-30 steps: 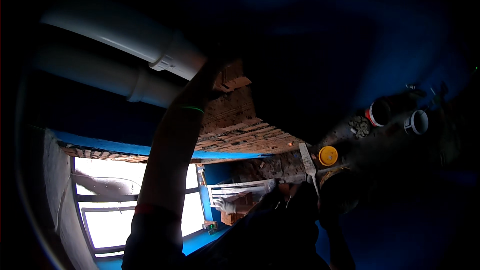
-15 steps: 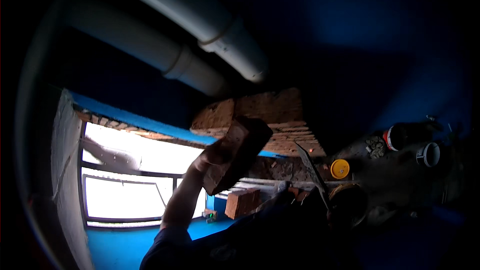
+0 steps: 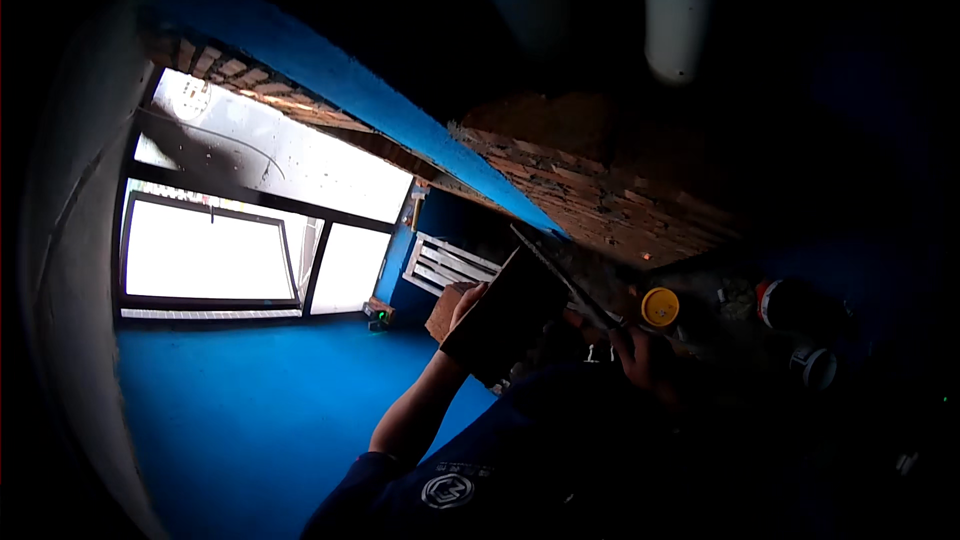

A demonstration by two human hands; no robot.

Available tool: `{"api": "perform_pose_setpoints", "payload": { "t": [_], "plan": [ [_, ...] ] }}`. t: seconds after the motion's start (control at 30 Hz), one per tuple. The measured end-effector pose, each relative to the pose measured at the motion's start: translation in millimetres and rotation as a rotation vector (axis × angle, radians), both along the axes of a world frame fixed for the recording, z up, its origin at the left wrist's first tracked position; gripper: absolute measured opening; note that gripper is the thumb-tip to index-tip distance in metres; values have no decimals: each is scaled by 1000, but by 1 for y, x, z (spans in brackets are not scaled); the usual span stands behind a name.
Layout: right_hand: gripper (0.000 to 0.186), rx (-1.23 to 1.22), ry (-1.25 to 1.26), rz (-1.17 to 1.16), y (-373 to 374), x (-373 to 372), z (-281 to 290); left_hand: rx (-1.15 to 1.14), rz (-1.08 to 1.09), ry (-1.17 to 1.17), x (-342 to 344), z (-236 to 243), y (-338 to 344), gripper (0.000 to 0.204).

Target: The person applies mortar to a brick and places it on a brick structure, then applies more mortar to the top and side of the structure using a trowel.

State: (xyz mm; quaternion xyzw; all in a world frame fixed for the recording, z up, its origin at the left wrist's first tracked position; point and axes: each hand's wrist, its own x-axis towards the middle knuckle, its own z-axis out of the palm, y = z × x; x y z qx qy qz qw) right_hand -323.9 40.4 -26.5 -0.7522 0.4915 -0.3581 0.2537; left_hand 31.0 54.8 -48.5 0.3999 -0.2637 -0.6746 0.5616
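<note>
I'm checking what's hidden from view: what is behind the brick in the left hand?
Left of the brick, part of a reddish block and a white slatted frame show behind it. Whatever lies directly behind the brick is covered.

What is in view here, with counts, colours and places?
Window: 1, white panes, dark frame, left
Wall: 1, blue, below window
Brickwork: brown, upper centre-right; bricks too dim to count
Pipes: 2, white, one dim, top
Rack: 1, white, right of window
Device: 1, dark, green light, by window's lower right
Held brick: 1, dark, centre
Other brick: at least 1, reddish-brown, behind it
Trowel: 1, grey, right of held brick
Lid or tub: 1, yellow, right
Buckets: 2, white, one part red, far right
Shirt: 1, dark blue, bottom
Left hand: 1, bare, gripping held brick
Right hand: 1, dim, gripping trowel
</note>
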Motion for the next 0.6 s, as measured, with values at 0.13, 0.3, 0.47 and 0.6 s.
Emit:
{"api": "perform_pose_setpoints", "payload": {
  "t": [0.13,0.3,0.47,0.6],
  "plan": [
    [36,415,-402,153,-13,10,5,-85,122,-36,-18,8,13,33],
    [24,-863,482,-140,-29,36,53,427,223,477,-19,35,7,27],
    [39,477,-70,156,-26,11,-47,496,123,767,-11,29,4,34],
    [40,587,-41,125,-39,20,0,549,177,594,-11,21,17,39]
  ]
}}
